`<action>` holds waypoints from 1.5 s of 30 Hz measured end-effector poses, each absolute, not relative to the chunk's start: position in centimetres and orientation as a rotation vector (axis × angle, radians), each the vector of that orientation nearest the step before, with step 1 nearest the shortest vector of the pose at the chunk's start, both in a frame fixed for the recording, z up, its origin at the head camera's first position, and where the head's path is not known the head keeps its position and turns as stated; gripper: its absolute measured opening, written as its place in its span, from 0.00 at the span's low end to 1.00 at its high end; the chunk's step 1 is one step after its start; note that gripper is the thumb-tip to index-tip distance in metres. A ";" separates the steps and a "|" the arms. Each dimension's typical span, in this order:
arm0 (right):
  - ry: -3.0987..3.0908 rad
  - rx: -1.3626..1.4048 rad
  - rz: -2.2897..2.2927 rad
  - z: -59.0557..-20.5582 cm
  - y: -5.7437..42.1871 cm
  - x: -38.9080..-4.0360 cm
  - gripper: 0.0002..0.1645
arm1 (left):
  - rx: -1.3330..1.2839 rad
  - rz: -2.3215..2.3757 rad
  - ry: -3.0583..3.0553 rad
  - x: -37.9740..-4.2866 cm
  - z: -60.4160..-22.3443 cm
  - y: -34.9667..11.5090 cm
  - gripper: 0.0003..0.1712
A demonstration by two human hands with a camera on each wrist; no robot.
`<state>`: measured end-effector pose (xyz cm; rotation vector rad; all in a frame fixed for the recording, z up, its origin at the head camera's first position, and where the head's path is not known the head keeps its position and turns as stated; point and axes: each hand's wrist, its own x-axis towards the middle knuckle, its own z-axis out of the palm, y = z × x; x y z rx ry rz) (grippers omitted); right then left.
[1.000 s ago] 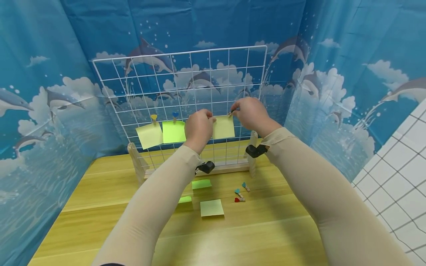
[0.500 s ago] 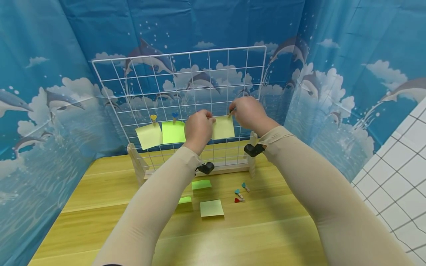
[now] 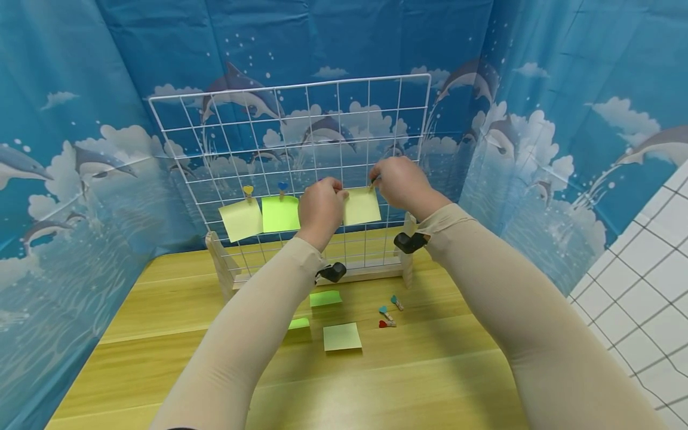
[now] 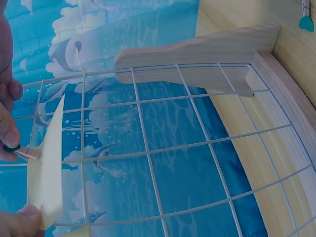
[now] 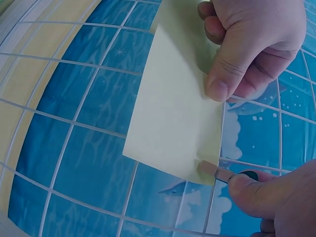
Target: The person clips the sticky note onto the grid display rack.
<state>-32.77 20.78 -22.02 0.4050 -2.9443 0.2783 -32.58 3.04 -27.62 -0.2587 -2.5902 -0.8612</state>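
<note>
My left hand (image 3: 321,208) pinches the upper left corner of a pale yellow sticky note (image 3: 362,206) against a white wire grid (image 3: 337,83). At the note's upper right corner, my right hand (image 3: 402,182) pinches a small wooden clothespin (image 5: 224,174) with a dark green head. In the right wrist view the peg's tip overlaps the note's corner. To the left, another pale yellow note (image 3: 241,220) hangs under a yellow heart clothespin (image 3: 248,191). Beside it, a bright green note (image 3: 279,214) hangs from a blue heart clothespin (image 3: 282,189), partly hidden by my left hand.
The grid stands in wooden feet (image 3: 220,260) on a wood-grain table (image 3: 177,304). On the table lie a pale note (image 3: 342,337), green notes (image 3: 325,298), two teal heart clothespins (image 3: 396,303) and a red one (image 3: 387,323). A dolphin-print curtain (image 3: 376,36) hangs behind.
My right hand has shifted slightly left with the clothespin, and the held note's right edge has swung slightly right. My left hand keeps its place.
</note>
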 end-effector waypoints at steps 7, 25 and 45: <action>-2.948 0.394 0.356 -22.3 21.0 -33.0 0.20 | -0.254 -0.861 -2.601 -32.4 -27.6 3.0 0.16; -2.863 0.384 0.596 -24.2 21.7 -32.6 0.26 | -0.280 -0.864 -2.578 -32.4 -27.7 3.0 0.16; -2.855 0.385 0.828 -25.4 22.1 -32.4 0.33 | -0.285 -0.861 -2.537 -32.5 -28.0 3.0 0.17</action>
